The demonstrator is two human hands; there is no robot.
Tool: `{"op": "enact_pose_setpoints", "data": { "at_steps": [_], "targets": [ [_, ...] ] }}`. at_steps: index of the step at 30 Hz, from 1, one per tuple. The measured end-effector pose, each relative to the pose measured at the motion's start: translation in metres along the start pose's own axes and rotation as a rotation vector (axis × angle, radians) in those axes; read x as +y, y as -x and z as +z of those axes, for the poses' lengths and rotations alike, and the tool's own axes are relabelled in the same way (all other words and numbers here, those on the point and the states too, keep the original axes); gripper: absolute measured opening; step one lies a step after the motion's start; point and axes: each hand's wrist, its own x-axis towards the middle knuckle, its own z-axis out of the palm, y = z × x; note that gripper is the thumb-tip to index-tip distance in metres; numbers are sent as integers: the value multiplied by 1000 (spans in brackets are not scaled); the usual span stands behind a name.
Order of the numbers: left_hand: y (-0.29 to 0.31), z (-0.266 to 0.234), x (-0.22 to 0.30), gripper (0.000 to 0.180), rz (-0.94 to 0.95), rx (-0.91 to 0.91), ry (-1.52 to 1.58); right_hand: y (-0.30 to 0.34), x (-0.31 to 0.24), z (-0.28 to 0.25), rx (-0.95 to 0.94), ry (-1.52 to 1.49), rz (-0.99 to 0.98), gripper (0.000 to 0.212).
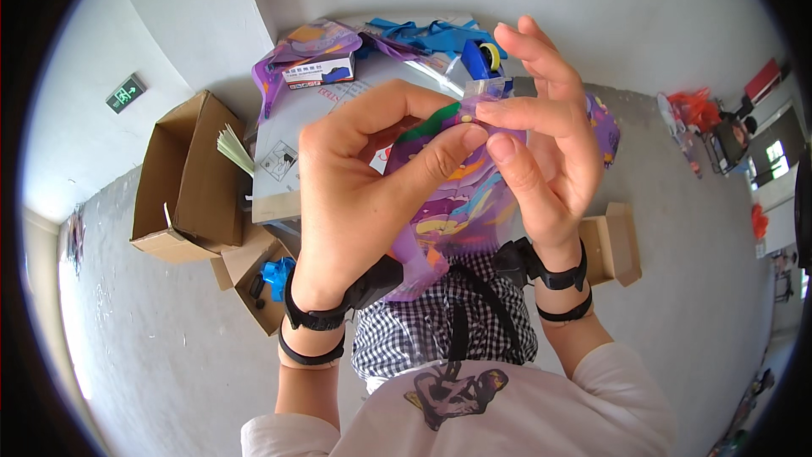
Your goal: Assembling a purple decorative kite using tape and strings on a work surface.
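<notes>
My left hand [368, 165] is closed on the top edge of a printed purple plastic bag [448, 216], pinching it between thumb and forefinger. The bag hangs in front of my body, with a green patch near its top. A small piece of clear tape [485, 91] sticks up from that upper edge. Against the bag, beside the tape, rests the forefinger of my right hand [554, 123]. Its thumb lies just below, apart from the forefinger, and the other fingers are raised and spread. My hands hide part of the bag.
Behind the hands, a table [275, 190] bears a blue tape dispenser [482, 59], a small printed box [317, 73], purple plastic pieces [317, 38] and blue straps [423, 34]. Cardboard boxes stand left [190, 190] and right [613, 245]. A lower carton holds a blue plastic bundle [277, 275].
</notes>
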Motion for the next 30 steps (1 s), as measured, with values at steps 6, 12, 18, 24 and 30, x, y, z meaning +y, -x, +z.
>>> {"op": "enact_pose_setpoints", "data": {
  "at_steps": [6,12,18,24,30],
  "targets": [
    [0,3,0,14,41,32,14,0,-3,-2,7,-6,12,17],
    [2,4,5,16,26,42,73,-2,-2,-3,8,-55,-9,16],
    [0,1,2,16,84,-33,143,-2,-1,-3,24,-2,-68,7],
    [2,-2,1,16,15,-72,162,-2,0,-6,-27,22,-113,5],
    [1,-2,-4,12,46,-69,113,-2,-6,-5,-51,69,-106,8]
  ]
}}
